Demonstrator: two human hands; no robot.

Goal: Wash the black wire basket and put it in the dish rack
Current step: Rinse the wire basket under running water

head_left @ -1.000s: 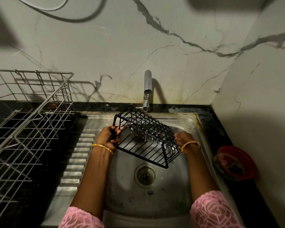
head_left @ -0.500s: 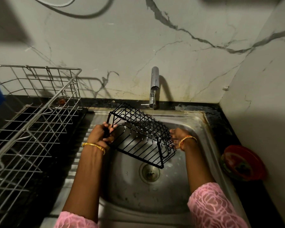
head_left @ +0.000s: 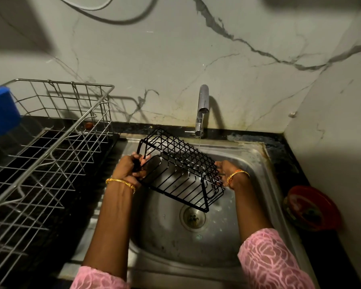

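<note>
I hold the black wire basket (head_left: 181, 170) tilted over the steel sink (head_left: 256, 176), just below the tap (head_left: 202, 109), from which a thin stream of water falls. My left hand (head_left: 128, 166) grips the basket's left end. At the right end my right hand (head_left: 227, 166) is pressed against the wires, its fingers partly hidden behind them. The metal dish rack (head_left: 44, 142) stands on the dark counter to the left of the sink.
A red bowl (head_left: 312, 207) sits on the counter right of the sink. A blue object (head_left: 0, 111) is at the rack's far left edge. The drain (head_left: 193, 217) lies below the basket. Marble walls close off the back and right.
The view has shifted, so the rack and a blue object show more at left. The basket stays in both hands over the sink; a thin stream of water now shows at the tap.
</note>
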